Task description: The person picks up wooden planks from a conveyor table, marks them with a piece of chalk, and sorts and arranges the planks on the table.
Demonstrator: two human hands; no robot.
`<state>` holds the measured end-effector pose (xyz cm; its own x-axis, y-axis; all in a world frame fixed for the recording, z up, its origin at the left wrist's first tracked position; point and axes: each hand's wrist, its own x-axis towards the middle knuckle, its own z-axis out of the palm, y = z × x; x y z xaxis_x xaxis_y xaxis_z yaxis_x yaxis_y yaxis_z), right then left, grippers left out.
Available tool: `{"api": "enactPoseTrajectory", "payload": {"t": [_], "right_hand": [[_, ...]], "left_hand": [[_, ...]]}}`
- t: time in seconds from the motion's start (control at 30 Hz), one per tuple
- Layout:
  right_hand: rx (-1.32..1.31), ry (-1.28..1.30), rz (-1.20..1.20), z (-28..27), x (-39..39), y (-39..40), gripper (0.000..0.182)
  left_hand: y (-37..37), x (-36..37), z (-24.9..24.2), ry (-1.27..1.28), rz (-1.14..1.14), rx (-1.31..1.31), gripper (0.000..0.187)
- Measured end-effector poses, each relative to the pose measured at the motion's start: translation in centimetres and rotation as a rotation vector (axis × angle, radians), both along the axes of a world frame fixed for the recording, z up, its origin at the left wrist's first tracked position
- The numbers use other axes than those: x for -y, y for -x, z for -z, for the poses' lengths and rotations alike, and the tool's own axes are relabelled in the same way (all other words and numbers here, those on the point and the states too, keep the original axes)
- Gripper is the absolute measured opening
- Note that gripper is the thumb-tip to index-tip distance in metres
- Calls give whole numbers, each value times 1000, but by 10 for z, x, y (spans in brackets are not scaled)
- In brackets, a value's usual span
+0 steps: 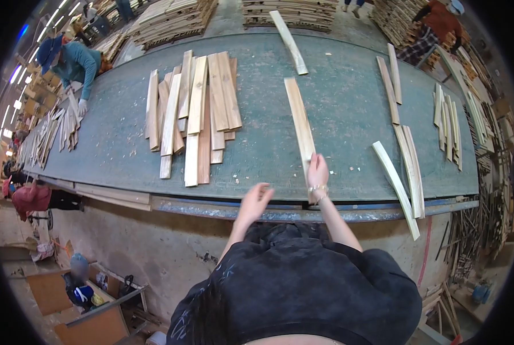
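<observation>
My right hand (pixel 318 172) is closed around the near end of a long wooden slat (pixel 299 112), which points away from me over the green tabletop (pixel 257 138). Nothing is in my left hand (pixel 256 202); it hovers by the table's near edge with its fingers apart. Farther off, beyond the held slat, lies another pale slat (pixel 288 43). To the left is a loose pile of slats (pixel 196 103), overlapping each other. A slat (pixel 396 183) on the right juts over the near edge, beside two more slats (pixel 411 167).
A co-worker in a teal top (pixel 79 66) leans over thin strips (pixel 50 129) at the table's left end. More slats (pixel 449 126) lie at the right end. Stacked lumber (pixel 288 12) stands behind. Another person (pixel 441 26) is at the far right. A wooden crate (pixel 96 328) stands lower left.
</observation>
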<state>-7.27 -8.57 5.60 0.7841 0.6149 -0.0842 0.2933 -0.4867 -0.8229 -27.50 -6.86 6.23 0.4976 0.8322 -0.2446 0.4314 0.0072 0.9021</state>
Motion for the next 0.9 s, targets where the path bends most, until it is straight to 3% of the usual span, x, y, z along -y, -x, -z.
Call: {"api": "enactPoseTrajectory", "payload": {"t": [0.2, 0.27, 0.37, 0.43, 0.47, 0.53, 0.6, 0.67, 0.8, 0.9], "right_hand": [[68, -373, 90, -30, -88, -149, 36], [199, -286, 185, -43, -107, -229, 34], [624, 262, 275, -64, -108, -351, 37], [583, 362, 377, -63, -97, -404, 37], [577, 371, 376, -57, -87, -413, 37], [274, -39, 208, -46, -66, -415, 35], [184, -86, 164, -19, -42, -390, 34], [-78, 74, 167, -7, -16, -347, 31], [-302, -12, 201, 40, 34, -282, 33], [-333, -51, 259, 44, 58, -231, 35]], "left_hand": [[54, -51, 5, -141, -220, -127, 30], [73, -59, 9, -100, -288, -170, 31], [93, -64, 14, -145, -373, -307, 36], [98, -70, 11, -192, -384, -409, 38], [99, -75, 12, -232, -392, -487, 40], [93, -82, 15, -258, -398, -570, 43], [81, -92, 16, -301, -362, -764, 48], [76, -101, 26, -301, -313, -793, 54], [60, -109, 31, -383, -279, -1003, 63], [71, -111, 49, -570, -313, -1190, 68]]}}
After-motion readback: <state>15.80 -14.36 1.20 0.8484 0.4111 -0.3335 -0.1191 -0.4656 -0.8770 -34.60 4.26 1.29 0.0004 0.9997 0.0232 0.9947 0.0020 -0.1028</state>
